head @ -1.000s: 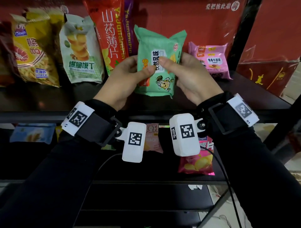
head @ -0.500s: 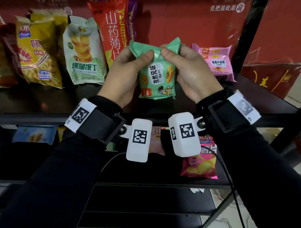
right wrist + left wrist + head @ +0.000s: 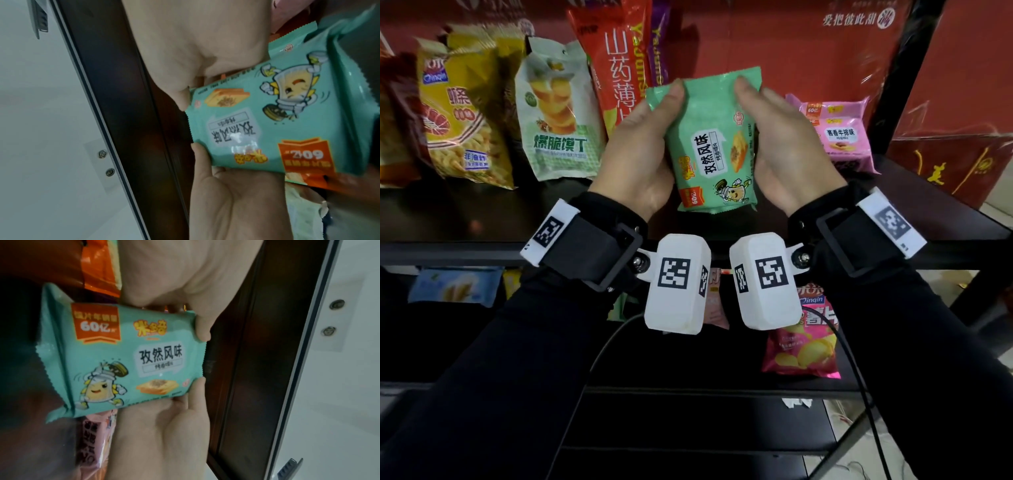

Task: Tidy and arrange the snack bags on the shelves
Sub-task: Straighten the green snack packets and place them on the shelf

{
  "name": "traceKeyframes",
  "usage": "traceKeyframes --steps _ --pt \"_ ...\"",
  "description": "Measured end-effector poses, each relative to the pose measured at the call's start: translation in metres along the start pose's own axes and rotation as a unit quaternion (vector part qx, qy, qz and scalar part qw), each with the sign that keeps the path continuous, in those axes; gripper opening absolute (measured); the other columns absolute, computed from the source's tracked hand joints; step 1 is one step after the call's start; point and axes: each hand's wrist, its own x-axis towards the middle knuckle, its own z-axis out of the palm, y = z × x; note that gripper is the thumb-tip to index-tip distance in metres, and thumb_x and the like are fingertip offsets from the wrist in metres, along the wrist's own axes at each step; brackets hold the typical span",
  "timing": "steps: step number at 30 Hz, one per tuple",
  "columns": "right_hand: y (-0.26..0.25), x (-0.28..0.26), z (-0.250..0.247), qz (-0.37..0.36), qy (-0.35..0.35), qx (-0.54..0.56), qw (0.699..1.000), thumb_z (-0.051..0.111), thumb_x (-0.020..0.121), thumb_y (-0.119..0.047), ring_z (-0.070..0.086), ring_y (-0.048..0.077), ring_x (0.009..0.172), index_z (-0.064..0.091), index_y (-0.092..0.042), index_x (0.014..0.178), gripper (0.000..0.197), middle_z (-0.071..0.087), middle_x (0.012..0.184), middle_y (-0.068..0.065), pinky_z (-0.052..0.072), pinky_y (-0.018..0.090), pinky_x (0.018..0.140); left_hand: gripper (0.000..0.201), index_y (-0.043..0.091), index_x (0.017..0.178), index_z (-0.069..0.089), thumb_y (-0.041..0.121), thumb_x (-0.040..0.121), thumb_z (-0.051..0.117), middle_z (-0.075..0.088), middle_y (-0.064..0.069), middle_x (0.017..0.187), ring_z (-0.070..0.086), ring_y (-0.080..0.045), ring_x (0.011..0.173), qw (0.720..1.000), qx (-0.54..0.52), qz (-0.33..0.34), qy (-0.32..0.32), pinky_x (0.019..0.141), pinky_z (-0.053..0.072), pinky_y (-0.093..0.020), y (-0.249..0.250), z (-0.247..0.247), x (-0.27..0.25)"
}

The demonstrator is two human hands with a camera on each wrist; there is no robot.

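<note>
Held between the left hand (image 3: 640, 154) and right hand (image 3: 784, 150), the green snack bag (image 3: 714, 147) now stands turned end over end, its print upside down, with both thumbs shifted up to its top corners.

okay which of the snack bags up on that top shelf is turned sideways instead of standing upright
The mint green snack bag, held between the left hand and right hand. Its print runs sideways; the yellow bag, white-green bag and red bag stand upright.
</note>
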Motion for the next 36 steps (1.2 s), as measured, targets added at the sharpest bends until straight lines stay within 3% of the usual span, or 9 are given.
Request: traceKeyframes --steps 3,7,14,18,20,24,26,30,36 --pt "-0.001 0.004 0.003 0.009 0.052 -0.004 0.999 0.055 0.097 -0.018 0.067 0.027 0.104 0.064 -0.002 0.104 0.019 0.07 0.109 0.013 0.05 0.044 0.098 0.019 0.008 0.092 0.065 0.017 0.099 0.05 0.073 -0.01 0.096 0.069 -0.026 0.095 1.0 0.004 0.011 -0.001 0.094 0.053 -0.043 -0.001 0.002 -0.001" --pt "-0.001 0.003 0.004 0.016 0.082 -0.026 0.996 0.057 0.095 -0.022 0.064 0.026 0.111 0.058 0.002 0.122 0.036 0.067 0.118 0.015 0.047 0.044 0.102 0.023 0.008 0.088 0.066 0.016 0.1 0.049 0.075 -0.005 0.081 0.072 -0.019 0.08 1.0 -0.003 0.021 0.022 0.08 0.059 -0.035 0.001 0.004 0.001" --pt "-0.004 -0.012 -0.017 -0.027 -0.019 -0.358 0.933 0.072 0.082 -0.036 0.059 0.002 0.109 0.06 -0.011 0.125 0.051 0.064 0.121 -0.005 0.045 0.016 0.097 0.038 0.005 0.13 0.053 0.028 0.101 0.045 0.062 -0.019 0.125 0.061 -0.034 0.114 0.978 -0.178 -0.062 0.085 0.087 0.05 -0.057 0.006 -0.006 0.003" --pt "-0.005 -0.017 -0.025 -0.115 0.027 -0.4 0.909 0.08 0.075 -0.021 0.056 -0.015 0.088 0.063 -0.014 0.119 0.047 0.061 0.103 -0.015 0.042 0.003 0.083 0.02 0.02 0.116 0.058 0.026 0.1 0.047 0.068 -0.001 0.106 0.061 -0.021 0.107 0.993 -0.036 -0.038 0.104 0.102 0.041 -0.054 0.004 -0.013 -0.008" --pt "-0.007 -0.014 -0.026 -0.145 0.042 -0.441 0.884 0.08 0.074 -0.016 0.058 -0.001 0.098 0.063 -0.016 0.119 0.048 0.061 0.108 -0.008 0.045 0.014 0.091 0.031 0.027 0.124 0.057 0.04 0.097 0.047 0.064 0.006 0.121 0.054 -0.012 0.116 0.995 0.032 -0.033 0.094 0.108 0.028 -0.054 0.002 -0.012 -0.014" --pt "-0.007 -0.013 -0.022 -0.207 0.008 -0.525 0.826 0.079 0.07 -0.01 0.042 0.004 0.104 0.065 -0.017 0.121 0.053 0.046 0.11 -0.004 0.024 -0.005 0.085 0.029 0.027 0.121 0.059 0.037 0.094 0.055 0.065 0.009 0.118 0.057 -0.008 0.112 0.99 0.122 -0.031 0.063 0.102 0.037 -0.049 -0.009 0.0 -0.019" --pt "-0.003 -0.015 -0.02 -0.219 -0.011 -0.508 0.833 0.078 0.069 -0.005 0.039 0.004 0.109 0.061 -0.014 0.124 0.058 0.046 0.12 0.004 0.022 -0.006 0.089 0.025 0.021 0.12 0.061 0.028 0.099 0.049 0.067 0.009 0.103 0.062 -0.006 0.098 0.989 0.128 -0.019 0.075 0.092 0.048 -0.038 -0.014 0.001 -0.019" --pt "0.002 -0.02 -0.024 -0.145 -0.025 -0.395 0.907 0.078 0.077 -0.016 0.039 -0.002 0.12 0.04 -0.016 0.141 0.074 0.042 0.143 0.0 0.029 0.001 0.099 0.03 0.014 0.126 0.056 0.022 0.104 0.039 0.067 -0.003 0.109 0.063 -0.019 0.105 0.993 0.051 -0.006 0.105 0.101 0.047 -0.046 -0.017 -0.006 -0.016" --pt "0.009 -0.019 -0.023 -0.107 -0.038 -0.376 0.92 0.052 0.097 -0.035 0.034 0.002 0.135 0.034 -0.018 0.146 0.055 0.039 0.15 -0.003 0.025 -0.001 0.098 0.028 0.015 0.125 0.056 0.023 0.103 0.041 0.066 -0.004 0.111 0.061 -0.021 0.111 0.994 0.019 0.012 0.109 0.1 0.048 -0.046 -0.018 -0.008 -0.015"
